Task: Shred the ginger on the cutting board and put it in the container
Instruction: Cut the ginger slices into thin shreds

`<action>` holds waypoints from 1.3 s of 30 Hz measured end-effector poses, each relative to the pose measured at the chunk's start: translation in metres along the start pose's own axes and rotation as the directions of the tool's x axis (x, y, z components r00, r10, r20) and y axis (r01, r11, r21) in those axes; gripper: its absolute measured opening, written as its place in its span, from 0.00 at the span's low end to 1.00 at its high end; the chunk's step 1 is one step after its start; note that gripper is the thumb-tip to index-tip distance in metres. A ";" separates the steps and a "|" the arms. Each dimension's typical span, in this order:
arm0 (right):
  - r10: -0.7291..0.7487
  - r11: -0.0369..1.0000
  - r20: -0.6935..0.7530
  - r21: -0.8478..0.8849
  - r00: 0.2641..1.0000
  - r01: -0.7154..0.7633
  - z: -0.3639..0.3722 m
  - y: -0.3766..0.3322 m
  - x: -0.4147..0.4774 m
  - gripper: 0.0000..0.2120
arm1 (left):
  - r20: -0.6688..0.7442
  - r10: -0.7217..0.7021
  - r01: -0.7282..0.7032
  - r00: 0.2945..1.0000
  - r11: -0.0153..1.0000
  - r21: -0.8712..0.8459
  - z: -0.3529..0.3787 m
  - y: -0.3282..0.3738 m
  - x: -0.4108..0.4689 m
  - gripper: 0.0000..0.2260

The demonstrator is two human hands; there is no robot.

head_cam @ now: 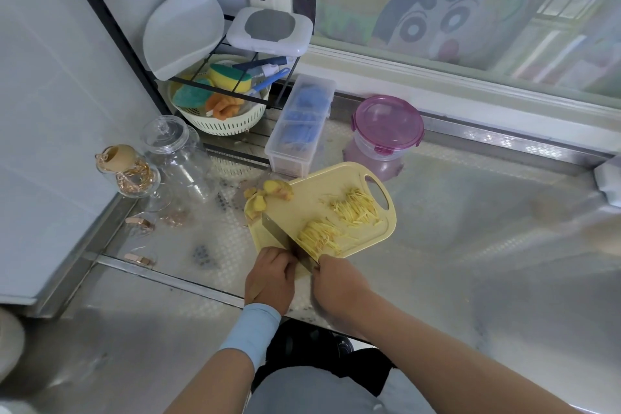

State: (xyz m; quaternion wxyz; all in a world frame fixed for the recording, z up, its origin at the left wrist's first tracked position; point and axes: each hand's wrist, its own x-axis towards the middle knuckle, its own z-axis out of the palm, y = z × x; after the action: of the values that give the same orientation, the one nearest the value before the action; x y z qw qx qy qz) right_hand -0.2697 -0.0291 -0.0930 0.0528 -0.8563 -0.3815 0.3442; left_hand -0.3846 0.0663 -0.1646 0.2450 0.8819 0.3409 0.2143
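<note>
My right grip [336,282] clasps the knife [276,229], its blade touching the ginger shreds [317,236] on the cutting board [295,208]. My left grip [270,274] is curled, and I can't tell whether it holds anything. The pink-lidded container [386,131] stands closed on the counter [470,228].

A knife [279,232] is gripped by the right hand [336,282] at the near edge of the cutting board [302,207], with its blade laid across the board. The left hand [270,276] is held curled at the same edge, beside the blade. On the board's right half ginger shreds [356,207] are piled; ginger pieces [270,192] are left at its far left corner. A pink-lidded container [387,131] is set behind the board.
</note>
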 end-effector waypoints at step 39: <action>0.034 0.984 -0.079 -0.171 0.996 -0.047 -0.088 0.068 0.058 0.13 | 0.691 -0.086 -0.078 0.718 0.976 0.202 -0.054 -0.001 0.074 0.18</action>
State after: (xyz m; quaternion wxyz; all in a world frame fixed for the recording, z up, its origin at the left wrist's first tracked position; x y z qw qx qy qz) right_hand -0.1452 -0.0219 -0.0825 -0.0142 -0.8776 -0.3903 0.2779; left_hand -0.3647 0.1343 -0.1075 0.2579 0.9181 0.2469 -0.1718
